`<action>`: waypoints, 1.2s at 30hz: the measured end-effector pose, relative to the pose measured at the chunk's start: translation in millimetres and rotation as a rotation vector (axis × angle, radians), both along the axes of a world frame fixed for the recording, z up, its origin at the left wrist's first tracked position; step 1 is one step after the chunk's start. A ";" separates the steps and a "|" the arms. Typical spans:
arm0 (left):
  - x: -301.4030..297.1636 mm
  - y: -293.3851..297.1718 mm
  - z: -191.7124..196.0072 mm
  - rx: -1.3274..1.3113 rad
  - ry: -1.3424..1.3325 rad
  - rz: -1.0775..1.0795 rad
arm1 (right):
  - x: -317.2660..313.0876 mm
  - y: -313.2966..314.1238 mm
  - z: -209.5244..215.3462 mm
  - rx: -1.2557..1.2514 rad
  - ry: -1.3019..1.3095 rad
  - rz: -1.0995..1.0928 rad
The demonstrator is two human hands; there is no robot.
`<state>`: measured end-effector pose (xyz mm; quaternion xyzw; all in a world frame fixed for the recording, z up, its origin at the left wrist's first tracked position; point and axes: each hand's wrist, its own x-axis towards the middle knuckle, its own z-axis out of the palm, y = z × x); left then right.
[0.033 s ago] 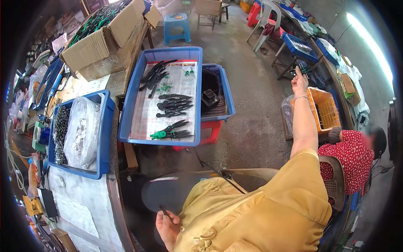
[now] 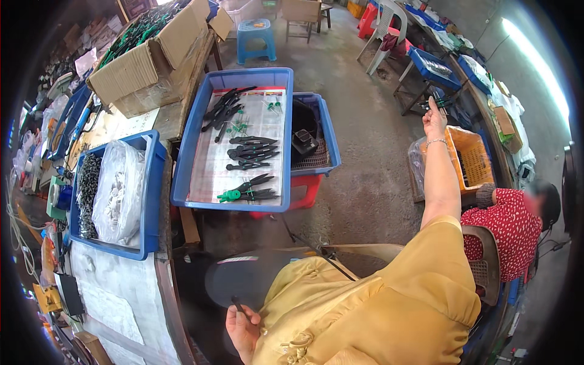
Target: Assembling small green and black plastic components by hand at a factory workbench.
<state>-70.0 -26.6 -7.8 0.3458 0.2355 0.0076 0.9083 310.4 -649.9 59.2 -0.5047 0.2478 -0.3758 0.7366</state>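
Blue plastic formed the bin (image 2: 152,194) at left, where a clear bag (image 2: 118,188) of pale pieces looked soft and slippery. To its right, a larger blue tray (image 2: 243,207) bore slim black pieces (image 2: 254,140), probably light and stiff, best taken singly around the middle. At the near edge, the left hand (image 2: 242,331) pinched a small dark piece (image 2: 238,304) between thumb and fingers; it seemed light, rigid and perhaps slick, suiting a grip low on its length. Far right, the right hand (image 2: 434,121) reached to dark parts (image 2: 448,100); whether it gripped any could not be told.
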 end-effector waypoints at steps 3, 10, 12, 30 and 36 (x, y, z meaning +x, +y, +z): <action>0.6 0.3 0.7 -0.007 0.007 -0.007 | -3.5 -5.0 -3.9 0.005 -0.016 -0.013; 2.3 -1.1 -0.3 -0.027 0.017 -0.011 | -8.0 -14.6 -7.1 0.062 -0.034 -0.140; 2.4 -2.3 -0.9 -0.019 0.018 -0.010 | -10.3 -18.2 -7.4 0.057 -0.030 -0.203; 4.8 -9.9 4.5 0.008 0.034 -0.006 | -37.2 -34.1 -6.7 -0.046 0.012 -0.620; 3.2 -7.7 0.4 -0.014 0.017 -0.030 | -36.8 -35.0 -12.6 -0.117 0.047 -0.609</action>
